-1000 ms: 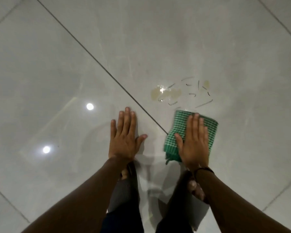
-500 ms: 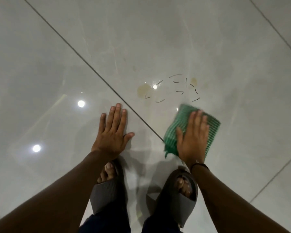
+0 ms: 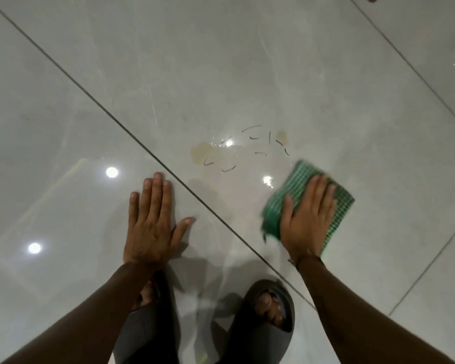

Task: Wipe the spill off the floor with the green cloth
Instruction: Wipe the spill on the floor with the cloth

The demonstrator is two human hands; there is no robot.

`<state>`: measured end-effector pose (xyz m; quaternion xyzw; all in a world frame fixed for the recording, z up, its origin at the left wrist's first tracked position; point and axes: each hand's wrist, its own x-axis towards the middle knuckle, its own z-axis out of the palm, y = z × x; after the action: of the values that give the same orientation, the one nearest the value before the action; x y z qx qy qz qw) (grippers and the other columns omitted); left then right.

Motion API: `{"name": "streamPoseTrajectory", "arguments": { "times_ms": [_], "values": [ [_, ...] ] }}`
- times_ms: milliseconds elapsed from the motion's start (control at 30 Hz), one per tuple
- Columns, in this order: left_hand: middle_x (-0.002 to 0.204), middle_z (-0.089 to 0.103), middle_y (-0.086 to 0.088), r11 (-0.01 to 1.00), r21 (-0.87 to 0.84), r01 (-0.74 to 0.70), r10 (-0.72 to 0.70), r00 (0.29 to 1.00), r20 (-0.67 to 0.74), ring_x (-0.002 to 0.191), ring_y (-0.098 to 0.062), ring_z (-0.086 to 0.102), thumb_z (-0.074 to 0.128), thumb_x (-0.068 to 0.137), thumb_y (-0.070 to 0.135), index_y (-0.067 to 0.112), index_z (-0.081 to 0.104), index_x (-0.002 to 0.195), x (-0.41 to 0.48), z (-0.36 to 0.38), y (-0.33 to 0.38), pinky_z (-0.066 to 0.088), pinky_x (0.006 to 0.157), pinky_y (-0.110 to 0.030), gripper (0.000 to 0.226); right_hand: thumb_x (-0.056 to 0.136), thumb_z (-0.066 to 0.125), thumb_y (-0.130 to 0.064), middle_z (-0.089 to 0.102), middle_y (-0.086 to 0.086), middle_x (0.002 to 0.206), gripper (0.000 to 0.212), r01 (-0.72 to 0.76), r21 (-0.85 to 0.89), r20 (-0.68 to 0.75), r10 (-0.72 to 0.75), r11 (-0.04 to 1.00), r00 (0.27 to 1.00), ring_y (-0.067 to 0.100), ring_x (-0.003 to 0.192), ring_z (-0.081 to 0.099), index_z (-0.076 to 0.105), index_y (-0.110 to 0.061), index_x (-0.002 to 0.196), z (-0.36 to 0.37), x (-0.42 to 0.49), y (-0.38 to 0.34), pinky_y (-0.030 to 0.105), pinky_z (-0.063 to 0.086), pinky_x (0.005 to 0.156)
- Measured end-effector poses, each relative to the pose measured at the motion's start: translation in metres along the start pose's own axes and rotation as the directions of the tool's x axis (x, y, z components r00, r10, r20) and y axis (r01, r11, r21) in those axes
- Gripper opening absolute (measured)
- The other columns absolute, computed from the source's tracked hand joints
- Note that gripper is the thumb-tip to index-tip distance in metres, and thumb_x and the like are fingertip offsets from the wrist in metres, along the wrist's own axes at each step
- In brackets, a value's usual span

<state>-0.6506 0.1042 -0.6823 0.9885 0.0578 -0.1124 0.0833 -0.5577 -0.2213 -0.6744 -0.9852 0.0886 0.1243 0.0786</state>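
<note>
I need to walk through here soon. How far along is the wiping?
Done: green cloth is down on the floor. In hand: right hand presses it flat beside the spill. To do: the yellowish patches and dark streaks, all unwiped.

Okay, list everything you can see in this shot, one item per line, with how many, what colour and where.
floor tiles: several, glossy pale grey, fill the view
grout lines: several, dark, diagonal between tiles
spill: two patches, yellowish, ahead of the hands
thin strands: several, dark, scattered around the spill
green cloth: one, green-and-white check, right of and nearer than the spill
light reflections: several, white, on the tiles
slippers: two, dark grey, bottom centre
left hand: one, flat on a tile
right hand: one, pressing flat on the green cloth
</note>
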Motion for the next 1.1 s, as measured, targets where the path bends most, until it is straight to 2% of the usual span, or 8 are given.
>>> {"name": "streamPoseTrajectory", "arguments": {
  "times_ms": [100,300,433,533,633,767,967,1100],
  "values": [
    [0.192,0.005,-0.017,1.000,0.008,0.021,-0.021,0.998,-0.055,0.179,-0.039,0.006,0.032,0.109,0.074,0.006,0.014,0.181,-0.002,0.009,0.000,0.005,0.145,-0.059,0.102,0.115,0.017,-0.061,0.003,0.016,0.186,0.083,-0.159,0.048,-0.118,0.163,0.986,0.979,0.042,0.172,0.005,0.002,-0.008,0.176,0.001,0.048,-0.043,0.064,0.016,0.138],
    [0.192,-0.007,-0.015,0.980,-0.092,0.174,-0.177,0.984,-0.020,0.180,-0.037,-0.005,0.035,0.104,0.078,0.008,-0.002,0.182,0.019,0.001,0.029,-0.004,0.144,-0.059,0.111,0.112,0.025,-0.068,-0.004,0.006,0.187,0.086,0.412,-0.070,0.055,-0.409,0.909,0.911,0.037,0.174,-0.003,0.002,-0.017,0.178,0.012,-0.007,-0.010,0.059,0.003,0.141],
    [0.192,-0.014,-0.011,0.986,-0.068,0.153,-0.158,0.985,-0.075,0.180,-0.032,-0.009,0.030,0.102,0.083,0.012,-0.006,0.182,0.026,0.011,0.026,-0.011,0.144,-0.052,0.114,0.112,0.022,-0.066,-0.003,0.008,0.187,0.086,-0.056,-0.026,-0.005,0.056,0.998,0.998,0.034,0.174,-0.005,-0.001,-0.016,0.178,-0.002,-0.003,0.032,0.057,0.003,0.141],
    [0.193,-0.013,-0.008,0.987,-0.047,0.153,-0.158,0.980,-0.124,0.180,-0.029,-0.010,0.035,0.098,0.086,0.014,-0.005,0.182,0.026,0.026,0.015,-0.016,0.143,-0.046,0.118,0.112,0.018,-0.064,-0.004,0.015,0.186,0.087,-0.373,0.105,-0.103,0.383,0.922,0.918,0.042,0.173,-0.002,0.000,-0.010,0.177,-0.017,0.059,0.002,0.060,0.004,0.140],
    [0.193,-0.012,-0.008,0.988,-0.041,0.146,-0.150,0.983,-0.106,0.180,-0.030,-0.009,0.039,0.097,0.085,0.015,-0.005,0.183,0.026,0.034,0.014,-0.015,0.143,-0.048,0.119,0.113,0.019,-0.066,-0.012,0.010,0.184,0.084,0.018,0.015,-0.059,-0.017,1.000,0.998,0.045,0.171,-0.002,0.002,-0.014,0.177,-0.009,0.070,-0.024,0.064,-0.001,0.138],
    [0.193,-0.013,-0.008,0.984,-0.053,0.169,-0.173,0.983,-0.064,0.180,-0.030,-0.010,0.036,0.097,0.086,0.015,-0.006,0.183,0.023,0.027,0.016,-0.002,0.144,-0.059,0.119,0.111,0.032,-0.069,-0.010,0.003,0.187,0.088,0.510,-0.067,0.090,-0.504,0.858,0.859,0.036,0.173,-0.007,0.001,-0.021,0.178,0.003,0.005,-0.002,0.058,-0.004,0.140],
    [0.193,-0.011,-0.011,0.985,-0.067,0.160,-0.164,0.984,-0.068,0.180,-0.032,-0.006,0.035,0.100,0.085,0.010,-0.003,0.182,0.024,0.013,0.025,-0.007,0.145,-0.053,0.117,0.110,0.025,-0.068,0.000,0.027,0.183,0.089,-0.229,0.021,-0.144,0.230,0.973,0.963,0.046,0.172,0.002,0.008,-0.012,0.177,-0.004,0.046,-0.014,0.065,0.010,0.137],
    [0.193,-0.011,-0.011,0.983,-0.123,0.133,-0.139,0.989,-0.040,0.180,-0.029,-0.008,0.035,0.102,0.080,0.011,-0.005,0.182,0.022,0.008,0.023,-0.011,0.145,-0.048,0.113,0.111,0.018,-0.070,0.003,0.030,0.182,0.091,-0.002,-0.024,-0.106,0.000,1.000,0.994,0.048,0.171,0.006,0.006,-0.007,0.176,-0.004,0.088,-0.077,0.066,0.011,0.138]
  ]
}}
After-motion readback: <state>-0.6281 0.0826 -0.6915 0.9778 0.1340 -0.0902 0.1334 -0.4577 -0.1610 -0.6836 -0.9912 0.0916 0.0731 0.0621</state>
